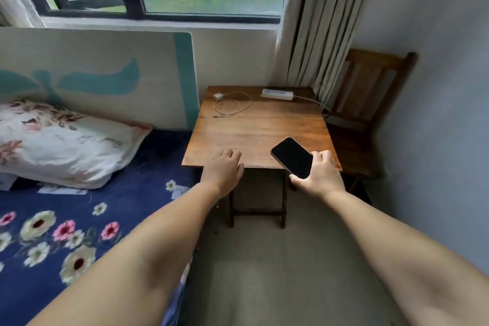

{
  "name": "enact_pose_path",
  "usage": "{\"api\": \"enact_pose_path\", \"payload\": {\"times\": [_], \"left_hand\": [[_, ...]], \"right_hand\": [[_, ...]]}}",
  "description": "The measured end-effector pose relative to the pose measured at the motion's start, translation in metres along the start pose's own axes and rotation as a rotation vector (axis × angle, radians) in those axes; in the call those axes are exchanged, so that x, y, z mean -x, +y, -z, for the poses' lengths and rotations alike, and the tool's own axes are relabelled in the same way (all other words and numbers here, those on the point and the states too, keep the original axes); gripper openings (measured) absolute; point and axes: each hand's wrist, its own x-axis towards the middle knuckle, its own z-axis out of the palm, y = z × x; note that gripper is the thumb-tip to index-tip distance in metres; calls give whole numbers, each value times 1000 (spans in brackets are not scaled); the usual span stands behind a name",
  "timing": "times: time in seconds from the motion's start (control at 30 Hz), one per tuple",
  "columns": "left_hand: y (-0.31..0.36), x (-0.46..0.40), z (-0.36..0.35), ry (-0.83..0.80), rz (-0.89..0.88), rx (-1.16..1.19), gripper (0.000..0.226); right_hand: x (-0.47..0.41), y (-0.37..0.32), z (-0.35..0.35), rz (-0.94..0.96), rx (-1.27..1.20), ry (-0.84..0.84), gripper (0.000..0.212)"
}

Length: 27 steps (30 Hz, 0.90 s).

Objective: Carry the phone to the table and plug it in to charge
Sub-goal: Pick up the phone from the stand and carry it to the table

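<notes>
A black phone (292, 156) with a dark screen is held in my right hand (318, 176), above the front right corner of the small wooden table (254, 130). My left hand (223, 167) reaches over the table's front edge, fingers apart, holding nothing. At the table's far left lies a white charger plug (218, 96) with its coiled white cable (232, 107), the cable's free end pointing left. A white power strip (277, 94) lies at the far right of the table.
A bed with a blue flowered cover (79, 219) and a pillow (63, 145) stands left of the table. A wooden chair (370, 103) stands to the right, against the wall and curtain (317, 34). Grey floor (277, 272) lies in front of the table.
</notes>
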Motion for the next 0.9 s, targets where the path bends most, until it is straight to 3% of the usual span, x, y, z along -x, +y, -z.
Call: {"api": "enact_pose_path", "payload": {"times": [0.17,0.33,0.5,0.9], "left_hand": [[-38,-95,-14,-33,51,-46,39],[-66,-207,-38,-37,-10,-71,36],[-95,-324,-55,-85,-61,-49,35],[-95,-496,-186,-316,13,45,34]], "right_hand": [[-106,-8,-26,8,11,-66,73],[-204,-15,-65,10,17,-97,76],[-307,-16,-85,-101,-35,-97,72],[-476,70,-159,-341,-50,-225,75]]}}
